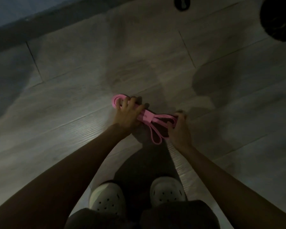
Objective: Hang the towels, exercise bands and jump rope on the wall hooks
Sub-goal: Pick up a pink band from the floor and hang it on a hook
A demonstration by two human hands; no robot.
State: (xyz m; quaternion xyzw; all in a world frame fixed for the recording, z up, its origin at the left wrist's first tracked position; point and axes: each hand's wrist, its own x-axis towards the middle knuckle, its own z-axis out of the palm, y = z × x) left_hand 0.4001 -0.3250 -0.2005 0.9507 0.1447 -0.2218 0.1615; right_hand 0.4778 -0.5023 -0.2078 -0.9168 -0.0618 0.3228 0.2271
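The pale grey wood-look plank floor (92, 66) lies open on all sides of the hands, with bare boards ahead and to either flank; its far edge meets a dark skirting strip (31, 28) that runs diagonally across the upper left, with a bluish wall (15, 9) above it; the light is dim and shadows blotch the boards. The coiled pink rubber exercise band (147, 119) is held low over the floor, in front of the feet, stretched between both hands; the left hand (128, 115) has its fingers (135, 111) curled over the band near the rounded coil end, clamped on it; the right hand (178, 128) has its fingers closed around the opposite end of the bundle, and one loose loop droops between the two hands. Below, two white perforated clogs (107, 199) stand side by side on the boards, with dark shorts (172, 215) at the bottom edge. A small round black object (182, 3) sits on the floor at the top edge, well apart from the hands; a large dark round shape (278, 17) fills the upper right corner, too dim to identify.
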